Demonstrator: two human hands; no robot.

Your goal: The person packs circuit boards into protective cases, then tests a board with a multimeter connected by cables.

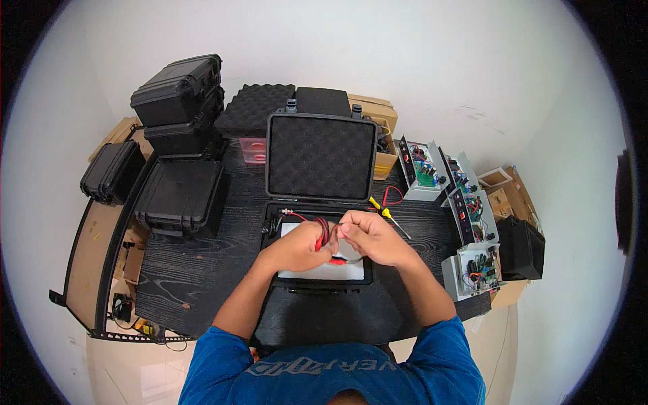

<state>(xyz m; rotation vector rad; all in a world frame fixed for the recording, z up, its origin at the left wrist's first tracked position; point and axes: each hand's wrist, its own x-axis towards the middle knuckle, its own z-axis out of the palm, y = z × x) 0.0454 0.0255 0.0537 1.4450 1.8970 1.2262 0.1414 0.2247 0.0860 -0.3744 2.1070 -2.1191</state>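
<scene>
Over the open black hard case (368,273), my left hand (297,246) is closed around a coiled red and black cable (327,233). My right hand (374,239) faces it, its thumb and forefinger pinched on a thin dark strand beside the coil. A red clip or plug (337,261) hangs below the hands at a lead's end. Under them in the case lies a white flat panel (297,274). The foam-lined lid (321,157) stands upright behind. A black cord (271,226) sits in the case's left corner, near a red lead's metal end (287,212).
Stacked black cases (177,91) stand on the left. Foam (253,104) rests on pink drawers (254,150) at the back. A yellow-handled screwdriver (385,212) lies right of the case. Open units with circuit boards (426,177) line the black table's (196,270) right side.
</scene>
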